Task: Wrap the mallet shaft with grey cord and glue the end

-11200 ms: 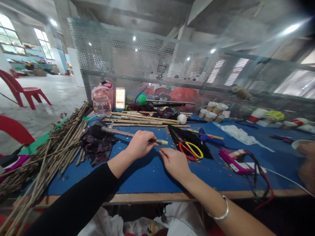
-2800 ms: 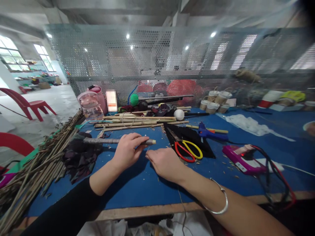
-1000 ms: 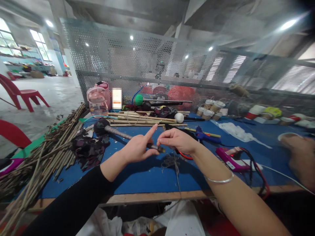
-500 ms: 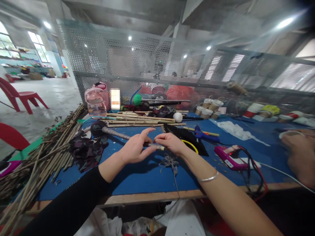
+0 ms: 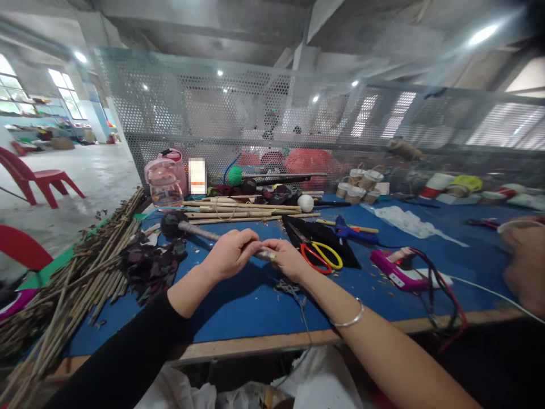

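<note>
A stick wrapped in grey yarn (image 5: 202, 232) slants across the blue table, its dark round head (image 5: 172, 225) at the far left end. My left hand (image 5: 233, 253) is closed around the shaft. At the pale bare end, my right hand (image 5: 286, 258) is closed, fingertips pinched against the stick. Whether yarn is between those fingertips is too small to tell. Below my right hand lies a loose tangle of grey yarn (image 5: 292, 288), one strand trailing over the table edge. Scissors with red and yellow handles (image 5: 322, 257) rest on black cloth just right of my right hand.
Dry stalks (image 5: 100, 270) and dark patterned cloth (image 5: 149, 267) lie left. Bamboo sticks (image 5: 242, 209) lie behind my hands. A blue glue gun (image 5: 351, 230) and purple power strip (image 5: 398, 271) are right, with cables. Another person's blurred hand (image 5: 525, 261) is at far right.
My left hand has gone from spread fingers to closed around the stick. My right hand has moved slightly down and left, uncovering the scissors' handles.
</note>
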Available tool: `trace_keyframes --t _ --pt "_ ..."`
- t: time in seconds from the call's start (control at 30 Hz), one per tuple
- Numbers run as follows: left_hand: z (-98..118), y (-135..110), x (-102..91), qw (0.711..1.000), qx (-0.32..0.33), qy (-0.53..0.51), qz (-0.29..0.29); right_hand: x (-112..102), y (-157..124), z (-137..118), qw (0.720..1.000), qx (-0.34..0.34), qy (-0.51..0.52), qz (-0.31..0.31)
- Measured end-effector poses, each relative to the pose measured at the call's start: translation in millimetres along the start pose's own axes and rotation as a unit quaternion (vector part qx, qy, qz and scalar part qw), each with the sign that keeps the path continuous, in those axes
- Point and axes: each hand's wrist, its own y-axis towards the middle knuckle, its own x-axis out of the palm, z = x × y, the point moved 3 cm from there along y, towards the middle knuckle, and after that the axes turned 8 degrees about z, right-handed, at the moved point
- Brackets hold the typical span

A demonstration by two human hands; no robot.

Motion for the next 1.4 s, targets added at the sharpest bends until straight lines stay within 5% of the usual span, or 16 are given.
trace_keyframes --t 0.17,0.33,0.6,0.9,1.17,1.4 --pt "0 0 0.3 0.998 0.036 -0.046 -0.032 -8 7 4 0.998 -0.025 -0.003 0.054" --pt "-10 1 11.2 0.999 0.030 0.001 -0.012 -6 -9 2 0.977 -0.126 -0.149 0.087" --pt "-15 -1 21.4 1.000 0.026 0.014 0.002 7 -60 -19 0.812 -0.277 -0.503 0.102" --pt "-11 0 17.7 0.999 0.028 -0.007 -0.013 -16 -54 -53 0.785 -0.350 -0.493 0.135" --pt "-13 -1 20.7 1.000 0.013 -0.001 -0.028 -12 -67 -47 0.708 -0.447 -0.541 0.082" --pt "-11 0 20.3 0.999 0.020 -0.005 -0.035 -21 -62 -54 0.693 -0.450 -0.556 0.088"
